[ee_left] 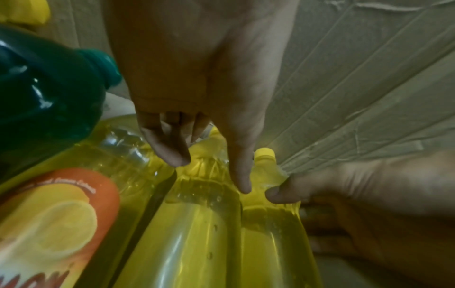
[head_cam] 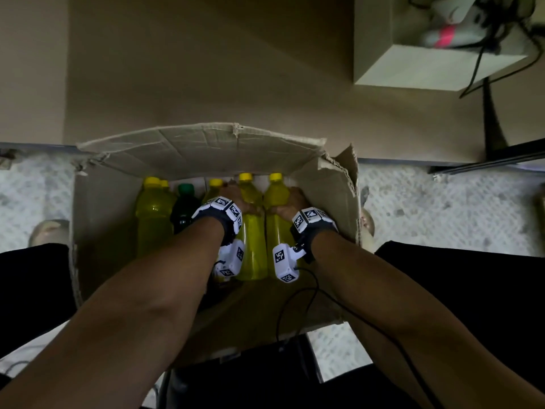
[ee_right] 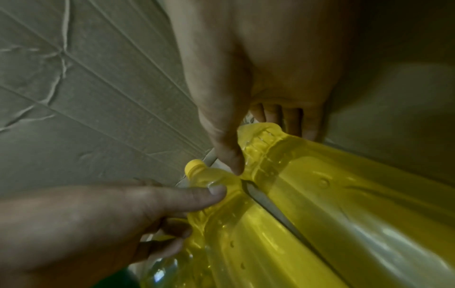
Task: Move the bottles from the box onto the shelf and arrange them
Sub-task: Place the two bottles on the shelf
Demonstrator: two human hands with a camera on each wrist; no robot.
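Observation:
An open cardboard box [head_cam: 88,231] holds several yellow bottles and one dark green bottle [head_cam: 184,205], all upright. My left hand [head_cam: 240,202] grips the shoulder of a yellow bottle [head_cam: 250,240] in the middle. In the left wrist view the left hand [ee_left: 209,169] has thumb and fingers curled round that bottle [ee_left: 192,233]. My right hand [head_cam: 287,202] grips the rightmost yellow bottle [head_cam: 277,237], next to the box's right wall. In the right wrist view the right hand [ee_right: 265,148] wraps that bottle [ee_right: 344,194]. The two held bottles stand side by side, touching.
The box's back flap [head_cam: 200,149] and torn right flap [head_cam: 333,178] stand up. Another yellow bottle [head_cam: 153,214] stands at the box's left. A white block [head_cam: 418,63] with cables sits at the upper right. A beige panel [head_cam: 206,69] rises behind the box.

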